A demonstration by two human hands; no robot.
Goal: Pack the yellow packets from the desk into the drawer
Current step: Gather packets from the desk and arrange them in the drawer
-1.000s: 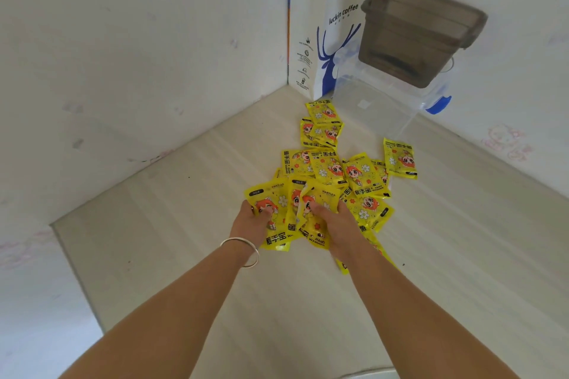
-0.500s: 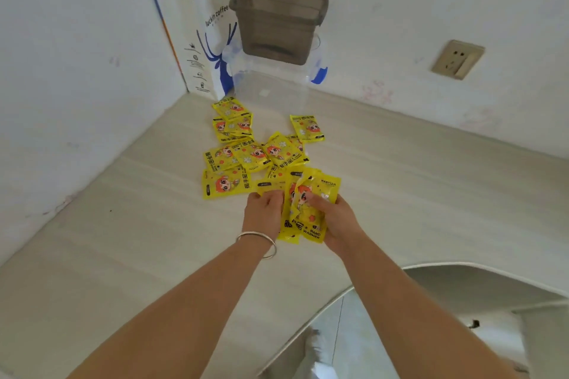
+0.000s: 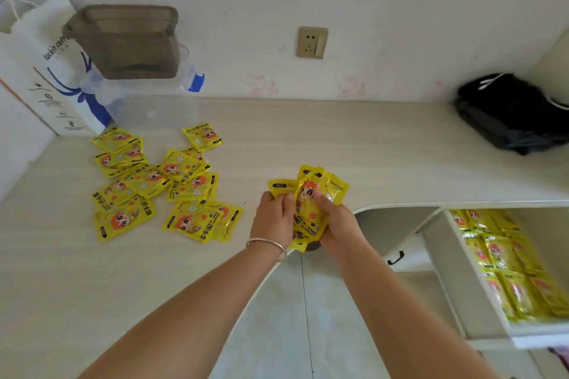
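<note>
Pale walls meet a long light wood-grain counter (image 3: 338,144) that runs left to right, with a curved cut-out at its near edge. At far left stand a white paper bag (image 3: 46,71) and a clear tub (image 3: 147,108) with a brown bin (image 3: 126,40) stacked on it; a wall socket (image 3: 311,42) sits mid-wall and a black bundle (image 3: 514,114) lies at far right. Low at the right, the open drawer (image 3: 455,271) already holds rows of yellow packets (image 3: 505,261) lying flat. A loose scatter of packets (image 3: 160,184) remains on the counter at left, pointing every way. Near the counter's edge, between scatter and drawer, the left hand (image 3: 272,220) and right hand (image 3: 337,223) together grip a held bunch (image 3: 311,203), fingers curled round it from both sides. The bunch stands roughly upright, long axis running from near to far, tops fanned out unevenly toward the wall. To do this step well, the bunch likely wants squaring first, edges tapped level so none slips, then carrying right and down and laying flat beside the rows, long sides matching theirs. The foil looks slick, so a firm two-sided hold seems wise.
</note>
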